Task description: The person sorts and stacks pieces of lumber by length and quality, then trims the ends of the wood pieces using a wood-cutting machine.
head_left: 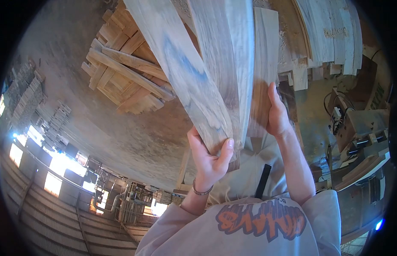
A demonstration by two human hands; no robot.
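My left hand (210, 161), a bracelet at its wrist, grips the near ends of several long wooden boards. Its thumb presses on the top wooden board (185, 72), pale with dark grain streaks. Beneath it other boards (215, 51) fan out away from me. On the right, my right hand (278, 114) holds the edge of another wooden board (266, 55), thumb stretched along the side and fingers hidden behind the wood. The far ends of the top boards run out of view.
A pile of loose wooden pieces (125, 64) lies at the upper left. Stacked boards (331, 34) with wood shavings stand at the upper right. Machinery with cables (339, 109) is on the right. Bright windows (66, 164) show at the lower left.
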